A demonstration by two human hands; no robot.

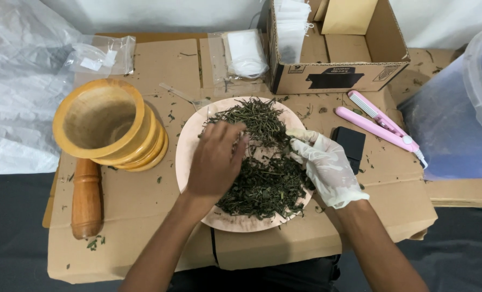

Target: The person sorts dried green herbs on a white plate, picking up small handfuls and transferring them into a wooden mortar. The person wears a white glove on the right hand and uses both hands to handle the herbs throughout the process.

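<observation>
Here, the bare left hand [215, 162] rests on the dried green leaves [262, 184], fingers bent down into the pile. The gloved right hand [327, 167] pinches some stems at the pile's edge. The leaves lie on a pink plate [189, 146], beside a wooden mortar [108, 124] and pestle [86, 200].

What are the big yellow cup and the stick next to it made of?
The cup looks like wood, sanded smooth and matte yellow, with grain inside. The stick looks like darker wood, reddish brown with a slight shine. Both rest on cardboard.
</observation>
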